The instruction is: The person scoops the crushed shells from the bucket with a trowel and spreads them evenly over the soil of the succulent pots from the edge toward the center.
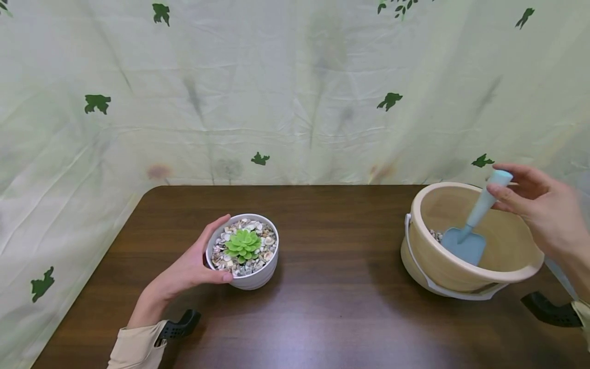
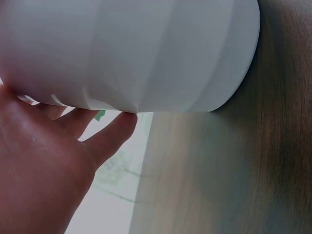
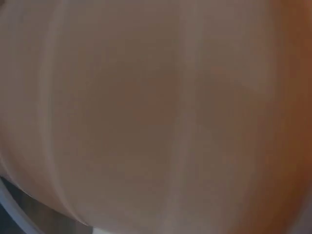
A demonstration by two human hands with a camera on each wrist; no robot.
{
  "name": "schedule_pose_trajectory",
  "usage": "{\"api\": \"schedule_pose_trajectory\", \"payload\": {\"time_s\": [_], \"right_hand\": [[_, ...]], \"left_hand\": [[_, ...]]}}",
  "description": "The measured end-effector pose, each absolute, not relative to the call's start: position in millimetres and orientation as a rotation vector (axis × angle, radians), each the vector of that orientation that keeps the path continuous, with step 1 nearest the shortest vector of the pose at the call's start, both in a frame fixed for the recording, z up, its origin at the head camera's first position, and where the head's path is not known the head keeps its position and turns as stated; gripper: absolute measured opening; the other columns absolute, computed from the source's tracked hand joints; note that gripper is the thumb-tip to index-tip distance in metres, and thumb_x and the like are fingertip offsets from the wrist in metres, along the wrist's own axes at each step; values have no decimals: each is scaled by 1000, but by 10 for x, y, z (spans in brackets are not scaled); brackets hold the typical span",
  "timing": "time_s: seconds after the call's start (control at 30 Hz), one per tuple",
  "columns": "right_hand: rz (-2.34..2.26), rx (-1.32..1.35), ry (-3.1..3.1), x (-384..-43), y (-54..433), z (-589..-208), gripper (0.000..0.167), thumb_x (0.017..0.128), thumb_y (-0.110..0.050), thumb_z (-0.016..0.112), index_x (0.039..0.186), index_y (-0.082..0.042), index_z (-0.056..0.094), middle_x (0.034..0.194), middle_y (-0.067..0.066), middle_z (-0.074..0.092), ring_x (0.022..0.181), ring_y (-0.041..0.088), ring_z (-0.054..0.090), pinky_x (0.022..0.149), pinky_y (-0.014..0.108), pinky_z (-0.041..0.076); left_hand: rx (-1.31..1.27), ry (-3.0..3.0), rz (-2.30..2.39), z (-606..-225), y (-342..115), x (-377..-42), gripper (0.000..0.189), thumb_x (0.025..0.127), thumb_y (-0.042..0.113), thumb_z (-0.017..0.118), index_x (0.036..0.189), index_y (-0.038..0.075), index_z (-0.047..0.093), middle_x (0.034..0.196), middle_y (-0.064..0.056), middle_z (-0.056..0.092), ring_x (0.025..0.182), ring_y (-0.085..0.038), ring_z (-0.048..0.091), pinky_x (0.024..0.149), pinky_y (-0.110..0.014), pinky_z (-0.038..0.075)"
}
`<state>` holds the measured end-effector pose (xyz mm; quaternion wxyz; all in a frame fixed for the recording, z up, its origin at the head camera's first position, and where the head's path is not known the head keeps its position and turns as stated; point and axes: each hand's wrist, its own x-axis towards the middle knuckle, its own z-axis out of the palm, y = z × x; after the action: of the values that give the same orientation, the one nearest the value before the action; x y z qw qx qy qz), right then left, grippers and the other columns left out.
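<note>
At the left side of the table, my left hand (image 1: 186, 266) holds a white ribbed pot (image 1: 255, 280) with thumb and fingers spread around its side. The pot carries a green succulent (image 1: 243, 244) amid small shells and pebbles (image 1: 265, 251). In the left wrist view the pot (image 2: 136, 53) fills the upper part, with fingertips against its wall. Over a beige bucket (image 1: 421, 256) on the right, my right hand (image 1: 548, 207) grips the handle of a light blue hand trowel (image 1: 466, 246), blade down inside. The right wrist view shows mostly the blurred bucket wall (image 3: 146, 122).
Some pebbles (image 1: 435, 235) show at the bucket's left inside; the trowel blade hides others, if any. A white bail handle (image 1: 433, 284) hangs around the bucket's front. The brown wooden table (image 1: 332, 256) ends at a pale leaf-patterned curtain (image 1: 295, 102).
</note>
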<state>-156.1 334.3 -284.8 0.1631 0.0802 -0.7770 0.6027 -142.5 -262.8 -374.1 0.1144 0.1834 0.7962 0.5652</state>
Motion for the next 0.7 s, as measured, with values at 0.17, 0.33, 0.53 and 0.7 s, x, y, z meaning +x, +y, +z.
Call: {"api": "schedule_pose_trajectory", "payload": {"time_s": [0.17,0.33,0.53,0.7], "right_hand": [[1574,178,-2411,-1603,3282,-2919,43,91,0,67,130,-14,56,101,-13,69,85,1,66,66,20,54],[1484,163,-2518,-1652,3264,-2958,36,91,-6,70,122,-13,52,99,-15,69,83,4,67,67,23,54],[1491,116,-2604,-1710,3279,-2980,33,90,-10,72,117,-6,53,94,-16,69,80,5,69,68,23,54],[1521,79,-2703,-1749,3301,-2990,34,90,-12,72,117,-4,52,92,-18,68,78,5,69,67,26,55]], "left_hand": [[537,2333,1657,-3738,-2631,-1426,108,71,7,84,155,30,20,151,-11,27,127,-34,35,94,-23,39],[539,2334,1647,-3739,-2625,-1428,108,72,8,84,155,30,20,151,-11,27,128,-34,34,94,-23,39],[539,2330,1647,-3737,-2623,-1425,107,72,8,84,155,30,20,151,-11,26,128,-34,33,94,-23,39],[538,2331,1658,-3741,-2629,-1426,108,71,7,84,155,30,21,151,-10,27,128,-33,35,94,-23,39]]}}
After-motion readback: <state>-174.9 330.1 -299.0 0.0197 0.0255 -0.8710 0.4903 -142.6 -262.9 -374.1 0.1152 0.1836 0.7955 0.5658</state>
